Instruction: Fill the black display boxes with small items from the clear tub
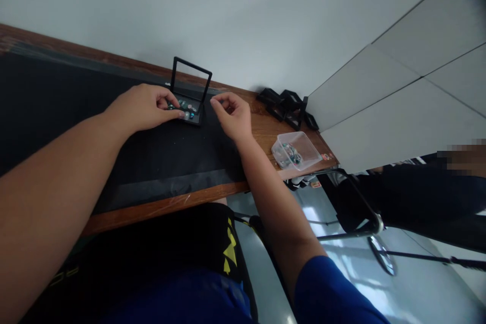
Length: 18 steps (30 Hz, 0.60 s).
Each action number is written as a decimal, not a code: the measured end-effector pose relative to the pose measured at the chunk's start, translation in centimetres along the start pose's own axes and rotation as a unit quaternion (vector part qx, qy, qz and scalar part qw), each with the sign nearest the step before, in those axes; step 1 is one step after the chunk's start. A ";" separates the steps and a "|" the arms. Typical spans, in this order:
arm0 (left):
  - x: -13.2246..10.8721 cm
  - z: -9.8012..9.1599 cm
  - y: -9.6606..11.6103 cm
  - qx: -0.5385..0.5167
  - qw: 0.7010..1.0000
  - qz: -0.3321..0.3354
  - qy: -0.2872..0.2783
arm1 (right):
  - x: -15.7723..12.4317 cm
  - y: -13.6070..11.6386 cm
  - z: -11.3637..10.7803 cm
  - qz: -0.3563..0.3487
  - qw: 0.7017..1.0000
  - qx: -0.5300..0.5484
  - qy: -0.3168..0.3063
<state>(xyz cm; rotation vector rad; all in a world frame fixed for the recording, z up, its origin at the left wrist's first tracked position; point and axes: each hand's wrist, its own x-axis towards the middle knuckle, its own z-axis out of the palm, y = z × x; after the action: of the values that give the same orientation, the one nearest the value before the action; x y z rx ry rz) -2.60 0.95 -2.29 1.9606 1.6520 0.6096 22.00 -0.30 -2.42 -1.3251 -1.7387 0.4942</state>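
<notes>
A small black hinged case (200, 117) stands on the black mat with its clear-windowed lid (192, 64) raised. Teal, white and pinkish bead-like pieces (189, 109) lie in its base. My left hand (146, 106) reaches over the case's left side, thumb and curled fingers at the pieces; anything between them is hidden. Just right of the case, my right hand (236, 114) is raised with thumb and index finger pinched together. Whatever the pinch holds is too small to make out.
At the right of the wooden table (266, 129) sits a clear plastic tub (309, 149) of similar pieces. Several black cases (290, 104) are piled behind it by the wall. A black mat (140, 162) covers the left side. Another person's dark-clothed legs (410, 192) show at right.
</notes>
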 end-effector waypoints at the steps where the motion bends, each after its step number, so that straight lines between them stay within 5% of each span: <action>1: 0.0 0.0 -0.1 -0.001 1.000 0.004 -0.003 | -0.4 -0.4 -0.5 -0.005 1.000 0.009 0.013; 5: 0.1 -0.1 0.0 0.006 1.000 0.007 -0.005 | -4.1 -2.2 -4.7 -0.017 0.998 0.017 0.049; 10: 0.3 0.3 -0.2 0.011 1.000 0.015 0.002 | -8.1 -1.6 -15.3 0.059 0.974 -0.189 0.106; 14: 0.3 0.3 -0.3 0.014 1.000 0.003 0.010 | -7.9 1.5 -22.1 0.248 0.894 -0.372 -0.020; 18: 0.0 0.1 0.0 0.011 0.999 -0.008 0.034 | -6.6 3.7 -23.1 0.289 0.867 -0.389 -0.119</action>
<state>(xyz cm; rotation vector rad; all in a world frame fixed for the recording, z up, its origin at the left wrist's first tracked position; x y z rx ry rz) -2.55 0.98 -2.35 1.9592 1.7212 0.6627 43.39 -9.32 4.69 -2.4938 -1.7897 0.2768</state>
